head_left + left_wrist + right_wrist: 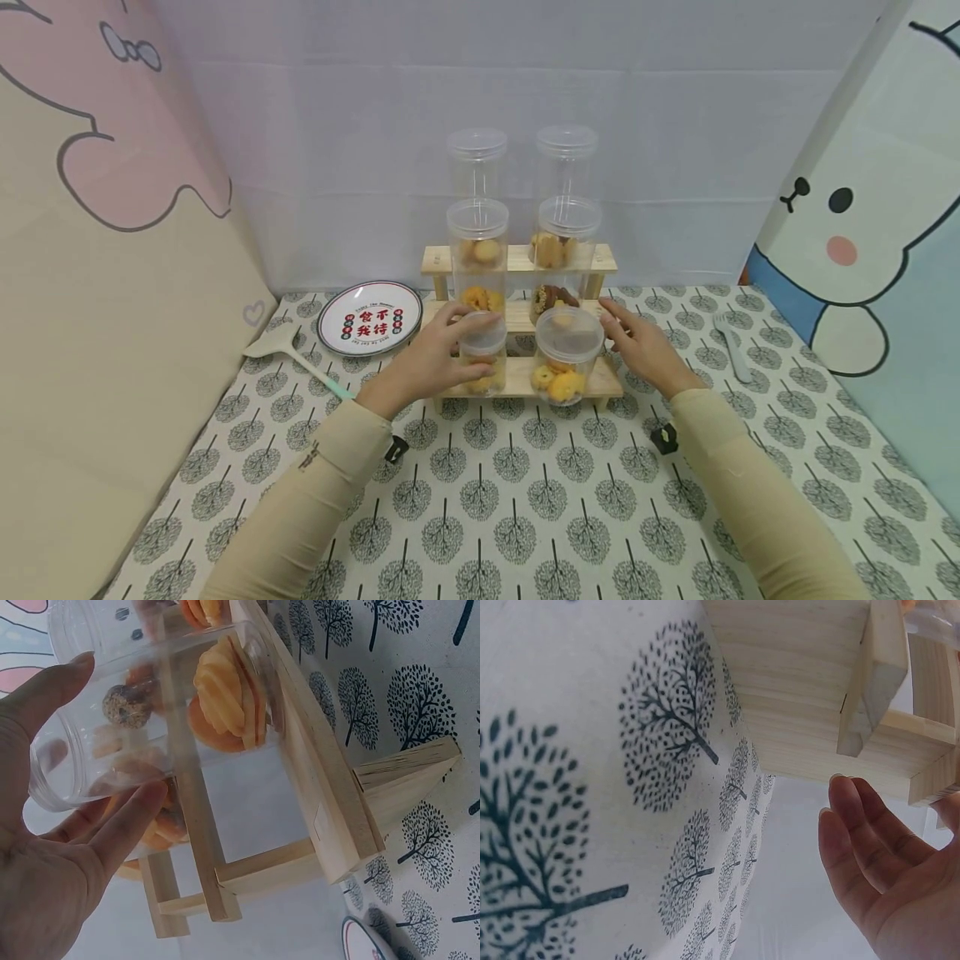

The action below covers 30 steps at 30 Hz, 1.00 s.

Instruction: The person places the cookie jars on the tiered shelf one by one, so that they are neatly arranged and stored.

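A wooden three-step rack [519,379] holds clear lidded jars with cookies in them, two on each step. My left hand [427,358] is at the lower left jar [486,340]. In the left wrist view the thumb and fingers [124,832] grip this jar from opposite sides near its lid, and ridged yellow cookies [225,697] show at its base. My right hand [641,346] is just right of the lower right jar [568,337], by the rack's end. Its fingers [844,836] are loosely bent and hold nothing in the right wrist view.
Left of the rack lies a round white plate [378,302] with red lettering. A white spatula [279,340] with a green handle rests beside it. On the right lies a pale fork [732,348]. A tree-print cloth [517,500] covers the table, with a pale curtain behind.
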{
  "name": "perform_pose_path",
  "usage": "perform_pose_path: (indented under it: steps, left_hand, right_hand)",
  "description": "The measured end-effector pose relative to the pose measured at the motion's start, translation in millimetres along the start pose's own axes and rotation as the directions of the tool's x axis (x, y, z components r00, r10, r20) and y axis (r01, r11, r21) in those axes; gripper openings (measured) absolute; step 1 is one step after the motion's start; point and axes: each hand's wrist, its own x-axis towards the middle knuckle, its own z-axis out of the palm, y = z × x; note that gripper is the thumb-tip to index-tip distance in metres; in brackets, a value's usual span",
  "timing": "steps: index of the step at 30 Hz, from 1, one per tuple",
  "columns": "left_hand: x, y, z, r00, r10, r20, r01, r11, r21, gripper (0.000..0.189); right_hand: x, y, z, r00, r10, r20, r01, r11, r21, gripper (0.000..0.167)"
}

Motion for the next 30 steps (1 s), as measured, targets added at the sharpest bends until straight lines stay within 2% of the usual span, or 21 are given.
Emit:
perform_pose_path:
  steps: [5, 14, 24, 30]
  left_hand:
    - [-0.1, -0.7, 1.4, 1.000, -0.022, 0.000, 0.022, 0.999, 0.039, 0.077]
    - [-1.1, -1.2, 2.9, 1.000, -0.018, -0.006, 0.019, 0.997, 0.071, 0.074]
    - [-0.9, -1.4, 6.0, 0.999, -0.028, -0.017, 0.028, 0.998, 0.049, 0.075]
    - [-5.2, -2.7, 5.1, 0.998, -0.042, -0.038, 0.042, 0.999, -0.002, 0.087]
  right_hand:
    - [0.7, -0.4, 0.1, 1.000, -0.005, -0.003, 0.005, 1.000, -0.002, 0.059]
    - [0.5, -0.1, 1.0, 1.000, -0.001, 0.004, 0.001, 1.000, 0.011, 0.058]
    - [0.6, 0.2, -0.8, 1.000, 0.002, 0.014, -0.002, 1.000, 0.004, 0.059]
    - [-0.7, -0.1, -3.1, 0.999, -0.002, 0.051, 0.001, 1.000, 0.002, 0.062]
